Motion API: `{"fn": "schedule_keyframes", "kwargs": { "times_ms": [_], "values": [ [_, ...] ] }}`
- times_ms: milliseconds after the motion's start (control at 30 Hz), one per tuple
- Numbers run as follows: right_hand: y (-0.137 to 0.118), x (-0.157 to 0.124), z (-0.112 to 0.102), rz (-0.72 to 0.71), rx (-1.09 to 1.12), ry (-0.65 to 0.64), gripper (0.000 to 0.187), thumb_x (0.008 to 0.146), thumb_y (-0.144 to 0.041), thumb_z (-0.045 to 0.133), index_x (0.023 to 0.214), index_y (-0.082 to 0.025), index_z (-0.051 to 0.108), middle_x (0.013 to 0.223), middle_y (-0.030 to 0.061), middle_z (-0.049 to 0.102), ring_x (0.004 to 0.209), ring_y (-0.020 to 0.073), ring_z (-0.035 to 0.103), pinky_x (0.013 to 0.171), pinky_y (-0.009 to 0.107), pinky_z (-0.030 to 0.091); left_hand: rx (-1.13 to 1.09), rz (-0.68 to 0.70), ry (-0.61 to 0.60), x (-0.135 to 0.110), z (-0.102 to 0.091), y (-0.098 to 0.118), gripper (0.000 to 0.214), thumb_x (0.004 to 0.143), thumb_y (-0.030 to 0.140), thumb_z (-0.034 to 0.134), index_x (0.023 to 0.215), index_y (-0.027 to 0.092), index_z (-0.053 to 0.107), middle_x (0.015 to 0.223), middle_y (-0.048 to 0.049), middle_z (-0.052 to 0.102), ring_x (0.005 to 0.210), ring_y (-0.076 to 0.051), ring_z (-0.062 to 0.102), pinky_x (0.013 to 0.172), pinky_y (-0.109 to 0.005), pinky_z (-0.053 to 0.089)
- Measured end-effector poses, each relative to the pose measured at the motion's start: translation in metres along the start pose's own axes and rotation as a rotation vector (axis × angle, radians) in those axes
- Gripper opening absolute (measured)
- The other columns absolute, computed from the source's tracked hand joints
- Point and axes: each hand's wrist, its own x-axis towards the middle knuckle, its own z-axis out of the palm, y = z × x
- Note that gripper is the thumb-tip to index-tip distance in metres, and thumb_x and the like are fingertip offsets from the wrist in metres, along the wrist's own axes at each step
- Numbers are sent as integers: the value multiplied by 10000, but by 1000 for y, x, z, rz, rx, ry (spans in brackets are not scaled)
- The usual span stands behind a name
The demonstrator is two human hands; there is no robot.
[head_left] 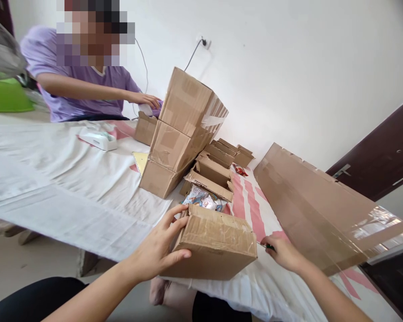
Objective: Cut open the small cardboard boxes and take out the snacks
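A closed, taped cardboard box (218,232) rests near the front edge of the cloth-covered table. My left hand (164,241) grips its left end, fingers over the top edge and thumb on the near side. Beside the box's right end, my right hand (282,252) is closed around a small tool with a dark green handle (270,247); a thin tip points at the box. Its kind is mostly hidden by my fingers. Just behind the box lie printed plastic packets (203,199).
Three stacked boxes (169,143) stand left of centre, with open boxes (211,174) in a row behind. A large cardboard sheet (322,205) stands on the right. Across the table, a person in purple (83,89) reaches to a small open box (145,128). A white tape dispenser (99,138) lies left.
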Motion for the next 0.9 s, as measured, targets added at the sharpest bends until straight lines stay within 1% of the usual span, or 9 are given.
{"fn": "schedule_keyframes", "kwargs": {
  "times_ms": [100, 200, 300, 433, 500, 567, 700, 800, 900],
  "values": [
    [17, -5, 51, 60, 15, 11, 347, 772, -82, 508, 1045, -213, 678, 1058, 76, 710, 918, 223, 685, 792, 314, 513, -1, -1, -4, 0, 1, 0, 594, 908, 590, 494, 1400, 281, 371, 1489, -156, 316, 1334, -350, 426, 1051, -527, 449],
    [21, -9, 67, -11, 48, 90, 321, 774, -75, 520, 1008, -229, 676, 1008, 60, 713, 887, 234, 692, 768, 343, 533, 6, -6, -3, 0, 1, -1, 597, 908, 591, 492, 1401, 280, 363, 1486, -162, 317, 1332, -354, 428, 1050, -532, 446],
    [11, -4, 46, -98, 85, 228, 248, 820, -120, 537, 1002, -210, 680, 1036, 81, 710, 958, 253, 685, 835, 398, 546, 14, 3, 9, 1, 2, -2, 571, 907, 578, 504, 1382, 289, 375, 1482, -155, 324, 1330, -353, 432, 1045, -525, 454],
    [-25, 9, -7, -233, 148, 519, 241, 939, -219, 469, 1085, -200, 660, 1096, 109, 689, 1047, 240, 651, 908, 427, 537, 23, 6, 20, 1, 3, -4, 555, 906, 560, 516, 1370, 284, 392, 1484, -150, 338, 1340, -361, 419, 1053, -524, 446],
    [-50, 13, -28, -389, 150, 595, 252, 960, -213, 450, 1101, -217, 659, 1091, 99, 687, 1049, 224, 636, 911, 419, 535, 28, 6, 22, 0, 4, -6, 554, 906, 559, 514, 1368, 278, 395, 1488, -149, 335, 1343, -361, 414, 1055, -520, 445],
    [-74, 17, -41, -565, 116, 600, 292, 965, -164, 426, 1121, -240, 662, 1091, 83, 686, 1040, 208, 623, 907, 411, 532, 30, 9, 21, 0, 4, -7, 556, 907, 570, 505, 1365, 276, 394, 1493, -147, 327, 1346, -361, 408, 1056, -521, 442],
    [-102, 28, -45, -746, -27, 567, 327, 963, -106, 406, 1051, -254, 684, 1095, 69, 679, 1043, 207, 595, 882, 416, 526, 29, 19, 12, -2, 4, -7, 563, 914, 596, 472, 1367, 276, 379, 1493, -151, 307, 1349, -356, 398, 1055, -528, 438],
    [-105, 31, -41, -757, -77, 567, 273, 956, -99, 425, 923, -221, 667, 1017, 65, 682, 1041, 218, 578, 868, 415, 512, 25, 20, 4, -2, 3, -6, 572, 913, 608, 463, 1368, 271, 384, 1489, -156, 309, 1343, -351, 407, 1054, -527, 440],
    [-98, 26, -38, -728, -76, 557, 244, 931, -70, 418, 895, -206, 617, 980, 65, 666, 1017, 218, 570, 866, 413, 499, 18, 17, 6, -3, 2, -5, 586, 904, 615, 474, 1370, 269, 394, 1488, -156, 325, 1327, -355, 429, 1048, -526, 448]
  ]
}}
